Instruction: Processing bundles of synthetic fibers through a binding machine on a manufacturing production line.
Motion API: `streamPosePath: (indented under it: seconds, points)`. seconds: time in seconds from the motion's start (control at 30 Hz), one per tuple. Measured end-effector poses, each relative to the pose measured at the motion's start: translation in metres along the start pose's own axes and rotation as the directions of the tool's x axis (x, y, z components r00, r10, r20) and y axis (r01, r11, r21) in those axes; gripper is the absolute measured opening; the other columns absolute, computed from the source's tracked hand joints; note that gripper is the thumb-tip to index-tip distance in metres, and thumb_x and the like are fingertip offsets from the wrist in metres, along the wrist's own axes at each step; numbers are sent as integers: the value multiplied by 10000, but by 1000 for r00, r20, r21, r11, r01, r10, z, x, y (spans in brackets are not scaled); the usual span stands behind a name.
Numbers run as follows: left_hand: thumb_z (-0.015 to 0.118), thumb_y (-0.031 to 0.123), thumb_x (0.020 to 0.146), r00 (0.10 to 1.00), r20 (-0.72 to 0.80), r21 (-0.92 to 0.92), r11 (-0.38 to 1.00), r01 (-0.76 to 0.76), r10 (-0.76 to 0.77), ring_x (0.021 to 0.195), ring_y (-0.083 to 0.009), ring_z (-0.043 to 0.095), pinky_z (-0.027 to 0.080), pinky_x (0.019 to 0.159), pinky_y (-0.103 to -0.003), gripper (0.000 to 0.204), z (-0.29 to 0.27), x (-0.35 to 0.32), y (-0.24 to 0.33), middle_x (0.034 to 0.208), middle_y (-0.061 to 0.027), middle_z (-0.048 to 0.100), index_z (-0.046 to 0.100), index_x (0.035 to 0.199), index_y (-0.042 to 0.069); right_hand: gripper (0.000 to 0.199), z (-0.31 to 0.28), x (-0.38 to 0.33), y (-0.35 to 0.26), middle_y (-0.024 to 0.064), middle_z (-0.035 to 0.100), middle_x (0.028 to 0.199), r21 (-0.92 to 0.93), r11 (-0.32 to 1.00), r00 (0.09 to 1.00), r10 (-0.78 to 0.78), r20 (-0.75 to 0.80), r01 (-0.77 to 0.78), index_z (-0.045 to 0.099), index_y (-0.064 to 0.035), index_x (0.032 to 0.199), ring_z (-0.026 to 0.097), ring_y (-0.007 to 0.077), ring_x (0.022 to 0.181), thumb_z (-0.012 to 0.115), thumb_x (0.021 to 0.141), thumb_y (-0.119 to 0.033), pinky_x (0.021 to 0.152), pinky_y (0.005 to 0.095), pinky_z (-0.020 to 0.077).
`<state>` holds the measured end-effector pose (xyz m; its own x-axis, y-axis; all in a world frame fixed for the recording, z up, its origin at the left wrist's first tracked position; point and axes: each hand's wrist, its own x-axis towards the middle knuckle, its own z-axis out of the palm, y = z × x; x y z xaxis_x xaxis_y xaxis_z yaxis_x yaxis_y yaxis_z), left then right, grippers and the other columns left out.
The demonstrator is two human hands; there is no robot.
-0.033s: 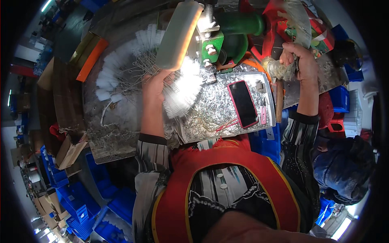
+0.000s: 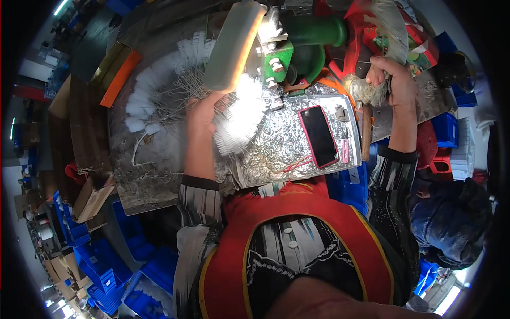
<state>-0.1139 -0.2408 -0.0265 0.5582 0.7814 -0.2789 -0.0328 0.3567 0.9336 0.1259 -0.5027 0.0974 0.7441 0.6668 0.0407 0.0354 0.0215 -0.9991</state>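
A fan of finished white bottle brushes (image 2: pixel 159 90) lies at the left of the bench, suggesting much is done. The left hand (image 2: pixel 204 109) pinches another brush (image 2: pixel 239 119) by its wire stem beside the green machine (image 2: pixel 289 50). The right hand (image 2: pixel 390 80) clenches a pale fibre bundle (image 2: pixel 364 90); the fingertips are hidden.

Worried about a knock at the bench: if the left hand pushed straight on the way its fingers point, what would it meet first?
Probably the pale block just beyond the left hand; depth is unclear.
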Motion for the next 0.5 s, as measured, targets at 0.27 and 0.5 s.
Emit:
streamPosePath:
  seconds: [0.27,0.5]
  points:
    - [652,18,712,993,117,-8,1000,18,-17,564,-150,577,461,496,-222,193,1,-1,12,718,-104,610,567,882,-14,249,21,-4,91,59,436,481,48,860,858,-501,-115,509,440,-34,495,459,159,476,508,735,-42,558,287,401]
    - [497,-91,747,943,332,-505,847,168,11,833,-216,585,508,727,-338,261,-35,-6,3,928,-132,585,542,988,0,190,11,-9,57,64,466,473,150,960,963,-213,-163,237,498,-17,528,490,160,478,562,703,-51,509,273,402]
